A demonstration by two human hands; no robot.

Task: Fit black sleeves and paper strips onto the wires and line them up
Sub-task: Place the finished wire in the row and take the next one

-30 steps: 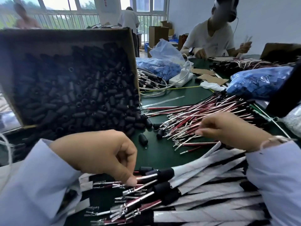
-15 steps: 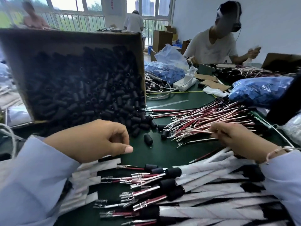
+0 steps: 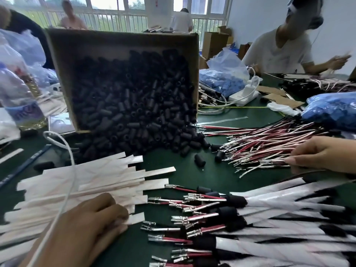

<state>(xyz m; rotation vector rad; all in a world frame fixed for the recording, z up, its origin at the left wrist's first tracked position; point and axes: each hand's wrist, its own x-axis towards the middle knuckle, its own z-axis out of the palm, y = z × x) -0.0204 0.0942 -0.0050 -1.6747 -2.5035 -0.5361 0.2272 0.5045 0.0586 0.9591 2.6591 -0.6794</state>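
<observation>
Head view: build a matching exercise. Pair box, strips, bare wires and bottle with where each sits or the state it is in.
Column one:
1 box
2 strips
3 bare wires
4 bottle

Column two:
A at the far left edge
B under the left hand
C at the fingertips of the right hand
D tipped up, spilling sleeves

Pairs: 1-D, 2-B, 3-C, 4-A
</observation>
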